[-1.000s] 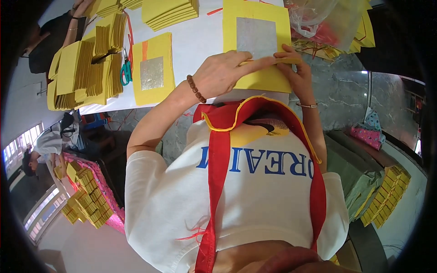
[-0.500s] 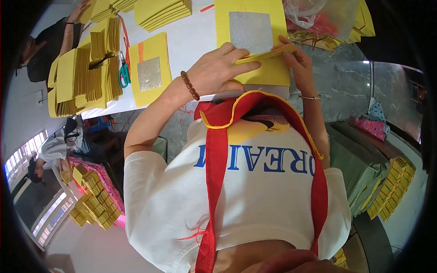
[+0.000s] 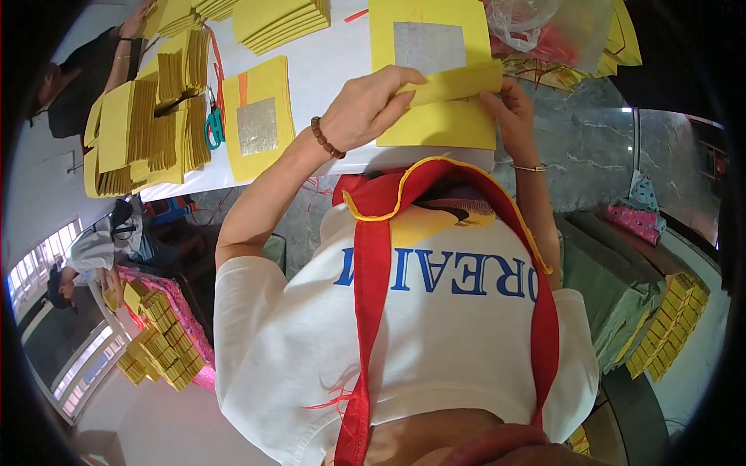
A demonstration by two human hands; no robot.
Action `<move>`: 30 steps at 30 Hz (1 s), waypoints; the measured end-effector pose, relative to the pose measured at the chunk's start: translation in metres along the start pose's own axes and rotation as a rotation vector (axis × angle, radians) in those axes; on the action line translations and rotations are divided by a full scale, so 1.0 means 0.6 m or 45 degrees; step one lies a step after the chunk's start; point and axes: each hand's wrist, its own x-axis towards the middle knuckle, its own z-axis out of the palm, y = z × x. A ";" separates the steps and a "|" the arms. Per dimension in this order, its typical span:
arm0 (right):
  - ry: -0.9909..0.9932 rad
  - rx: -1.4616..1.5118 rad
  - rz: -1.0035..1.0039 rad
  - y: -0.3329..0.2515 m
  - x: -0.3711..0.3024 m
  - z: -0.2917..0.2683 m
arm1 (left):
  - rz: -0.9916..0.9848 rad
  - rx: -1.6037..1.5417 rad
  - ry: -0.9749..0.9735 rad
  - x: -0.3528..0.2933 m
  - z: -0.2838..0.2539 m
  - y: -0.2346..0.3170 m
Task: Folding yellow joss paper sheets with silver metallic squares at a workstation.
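A person's left hand (image 3: pixel 373 105) and right hand (image 3: pixel 509 105) each pinched an end of the folded-up lower edge of a square yellow paper sheet with a silver foil centre (image 3: pixel 435 78) on the white counter (image 3: pixel 326 62); uneven grip might have skewed the crease.

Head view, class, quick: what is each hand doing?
Left hand: pinching the folded yellow paper strip.
Right hand: gripping the strip's other end.
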 end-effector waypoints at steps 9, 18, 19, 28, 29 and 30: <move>-0.002 0.019 -0.183 0.009 0.005 0.002 | 0.346 0.442 -0.207 -0.031 0.008 0.022; 0.009 0.064 -0.135 0.007 0.005 0.004 | 0.338 0.294 -0.209 -0.027 0.003 0.005; 0.007 0.064 -0.137 0.008 0.005 0.004 | 0.338 0.296 -0.208 -0.025 0.002 0.005; -0.028 0.067 -0.165 0.009 0.007 -0.002 | 0.389 0.244 -0.194 -0.020 -0.006 0.003; -0.019 0.061 -0.157 0.010 0.007 -0.002 | 0.362 0.205 -0.202 -0.018 -0.007 0.004; -0.008 0.053 -0.148 0.009 0.007 -0.002 | 0.334 0.165 -0.209 -0.015 -0.009 0.004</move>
